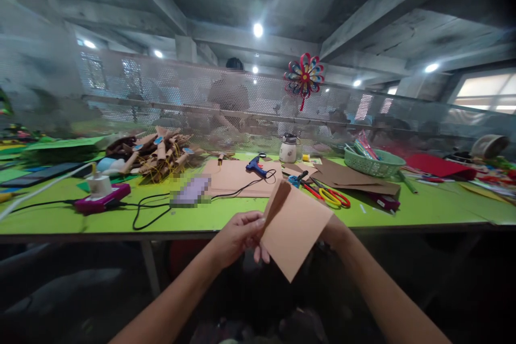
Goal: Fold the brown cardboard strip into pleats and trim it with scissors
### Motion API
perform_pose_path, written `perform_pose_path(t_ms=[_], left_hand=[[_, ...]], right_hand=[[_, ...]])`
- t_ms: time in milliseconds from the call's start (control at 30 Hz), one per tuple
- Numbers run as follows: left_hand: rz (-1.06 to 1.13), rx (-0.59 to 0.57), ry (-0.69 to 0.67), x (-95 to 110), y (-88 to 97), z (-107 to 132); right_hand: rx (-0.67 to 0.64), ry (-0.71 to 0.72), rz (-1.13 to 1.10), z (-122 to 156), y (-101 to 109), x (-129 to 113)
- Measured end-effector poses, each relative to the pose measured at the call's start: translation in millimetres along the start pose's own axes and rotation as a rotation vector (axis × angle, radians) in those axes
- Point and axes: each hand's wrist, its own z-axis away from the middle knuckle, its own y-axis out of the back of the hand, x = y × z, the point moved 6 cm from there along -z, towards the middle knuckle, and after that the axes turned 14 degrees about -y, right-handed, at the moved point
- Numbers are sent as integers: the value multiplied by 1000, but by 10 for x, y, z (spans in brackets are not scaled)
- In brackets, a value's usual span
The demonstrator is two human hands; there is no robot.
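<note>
A sheet of brown kraft paper (pixel 298 226) is tilted in front of me, raised off the table near its front edge. Its upper left side curls over, leaving a shaded strip. My left hand (pixel 244 234) pinches the left edge between thumb and fingers. At the right corner, my right hand (pixel 336 231) holds the paper from behind, its fingers mostly hidden by the sheet. Beyond the paper, a blue glue gun (pixel 257 166) lies on a stack of brown sheets (pixel 229 177). Scissors with red and yellow handles (pixel 332 197) lie just behind the sheet.
On the green table (pixel 226 217) are a purple power strip (pixel 102 197) with black cables, a blurred-out phone-like object (pixel 191 192) and a pile of brown paper rolls (pixel 161 153). Farther right stand a white bottle (pixel 288 149) and a green basket (pixel 374 164). A person (pixel 229 91) is behind the mesh divider.
</note>
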Motion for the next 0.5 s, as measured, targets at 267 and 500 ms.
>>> perform_pose_path(t_ms=[267,500], left_hand=[[-191,15,-16,261,51,-27],[278,-132,33,-241,-209,35]], right_hand=[[142,44,30,164,305,-375],[-298,187,253,166,-508,-496]])
